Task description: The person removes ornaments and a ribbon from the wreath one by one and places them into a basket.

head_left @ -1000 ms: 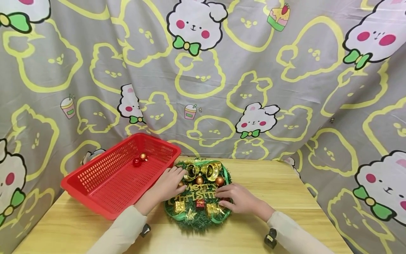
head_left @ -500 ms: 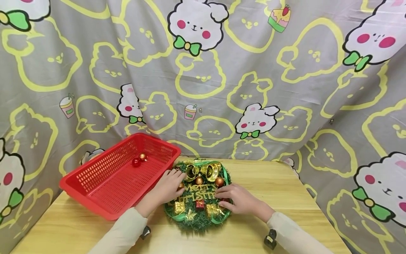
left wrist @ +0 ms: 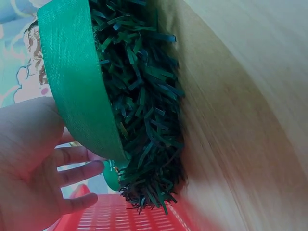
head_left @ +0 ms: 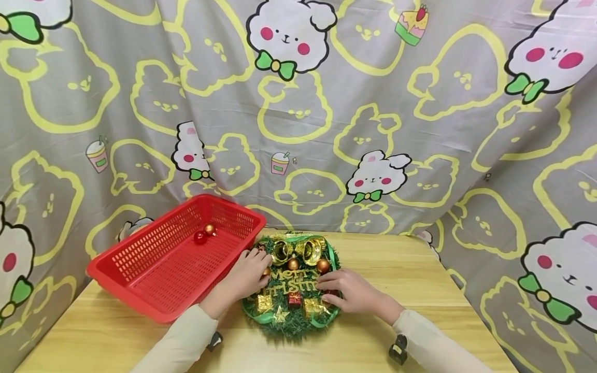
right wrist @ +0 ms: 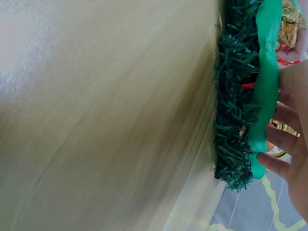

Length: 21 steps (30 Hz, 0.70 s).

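A round green tinsel wreath (head_left: 289, 329) lies on the table, decorated with gold bells (head_left: 311, 252), copper-coloured balls (head_left: 323, 266), small gift boxes (head_left: 264, 303), a gold star (head_left: 280, 315) and gold "Merry Christmas" lettering (head_left: 298, 286). Green ribbon (left wrist: 79, 82) loops along its edge. My left hand (head_left: 246, 272) rests over the wreath's left side; in the left wrist view its fingers (left wrist: 79, 172) are spread and fairly straight. On the right side, my right hand (head_left: 354, 292) reaches in over the ribbon, fingers (right wrist: 281, 138) extended among the ornaments. Some fingertips are hidden behind ribbon and decorations.
A red perforated basket (head_left: 163, 305) stands left of the wreath, close to my left forearm. Inside it lie a red ball (head_left: 200, 238) and a gold ball (head_left: 210, 229). Patterned grey cloth (head_left: 298, 119) hangs behind the wooden table (head_left: 396, 254).
My left hand has drawn back slightly to the left, away from the bells. The left end of the lettering has shifted and shows less. My right hand stays almost still.
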Motion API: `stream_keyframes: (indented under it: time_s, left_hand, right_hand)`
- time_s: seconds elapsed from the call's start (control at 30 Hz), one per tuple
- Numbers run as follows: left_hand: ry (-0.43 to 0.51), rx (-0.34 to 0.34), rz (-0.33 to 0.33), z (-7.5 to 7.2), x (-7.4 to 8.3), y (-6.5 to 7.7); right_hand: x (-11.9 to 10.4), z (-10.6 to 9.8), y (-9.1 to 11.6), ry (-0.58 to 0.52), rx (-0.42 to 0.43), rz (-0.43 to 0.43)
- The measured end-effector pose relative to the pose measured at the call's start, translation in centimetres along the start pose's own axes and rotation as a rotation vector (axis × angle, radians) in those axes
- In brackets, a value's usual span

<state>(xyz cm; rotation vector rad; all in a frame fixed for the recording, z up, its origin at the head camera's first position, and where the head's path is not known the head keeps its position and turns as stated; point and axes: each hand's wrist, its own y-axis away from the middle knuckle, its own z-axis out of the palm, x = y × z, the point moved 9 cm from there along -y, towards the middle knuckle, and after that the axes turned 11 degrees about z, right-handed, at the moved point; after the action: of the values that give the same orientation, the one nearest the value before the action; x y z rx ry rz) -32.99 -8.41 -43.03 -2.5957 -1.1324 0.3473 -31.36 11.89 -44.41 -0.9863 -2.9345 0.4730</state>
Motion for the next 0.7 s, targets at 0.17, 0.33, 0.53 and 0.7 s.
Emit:
stream_keyframes:
  time_s: [0.17, 0.33, 0.53, 0.7]
  left_hand:
    - [0.001, 0.0, 0.002, 0.0, 0.1, -0.1]
    - [-0.019, 0.024, 0.016, -0.4, 0.2, -0.3]
    - [-0.042, 0.062, 0.015, -0.7, 0.1, -0.6]
    - [-0.047, 0.109, 0.033, -1.0, 0.2, -0.7]
  right_hand:
    - [0.1, 0.1, 0.0, 0.008, 0.001, 0.004]
    - [0.0, 0.0, 0.0, 0.002, 0.002, 0.004]
    - [0.0, -0.1, -0.1, -0.004, -0.002, 0.003]
    - [-0.1, -0.2, -0.1, -0.009, 0.0, -0.007]
